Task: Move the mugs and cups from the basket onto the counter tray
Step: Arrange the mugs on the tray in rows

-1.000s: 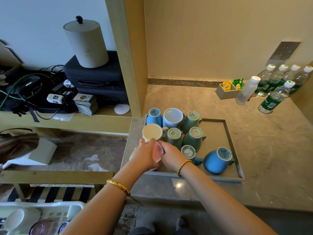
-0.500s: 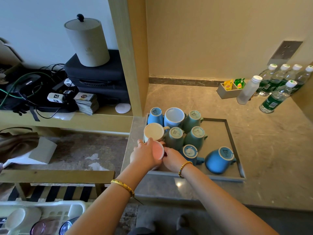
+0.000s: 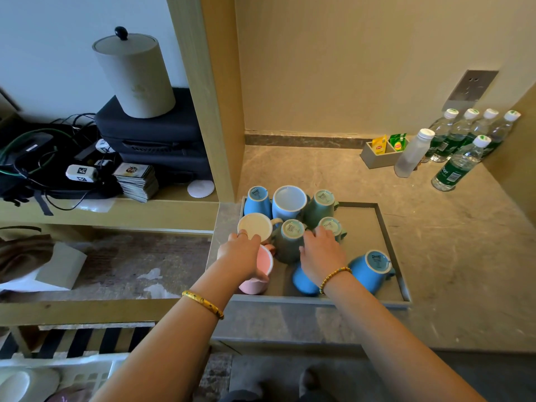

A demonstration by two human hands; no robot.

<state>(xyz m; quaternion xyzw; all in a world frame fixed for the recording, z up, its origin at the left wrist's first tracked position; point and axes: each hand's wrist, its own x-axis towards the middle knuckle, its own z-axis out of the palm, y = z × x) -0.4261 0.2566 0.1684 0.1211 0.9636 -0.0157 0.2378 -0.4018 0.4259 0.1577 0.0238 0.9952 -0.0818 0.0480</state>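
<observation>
A grey tray (image 3: 392,250) lies on the stone counter and holds several upside-down mugs in blue, green and cream. The pink mug (image 3: 262,268) stands upside down in the tray's front left corner. My left hand (image 3: 239,253) is closed around its left side, with my fingertips against the cream mug (image 3: 254,226). My right hand (image 3: 319,256) lies palm down with fingers spread over a blue mug (image 3: 303,282), its fingertips at the green mugs (image 3: 290,242). The white basket (image 3: 87,375) at the bottom left holds a white cup (image 3: 26,384) and a purplish one, partly cut off.
A wooden partition (image 3: 214,111) rises just left of the tray. Water bottles (image 3: 461,152) and a tea-bag holder (image 3: 380,155) stand at the back right of the counter. The left shelf carries cables, a black case and a grey lidded cylinder (image 3: 135,76).
Both hands were on the pink mug. Now it stands on the tray, and my right hand has let go and moved right over the blue mug.
</observation>
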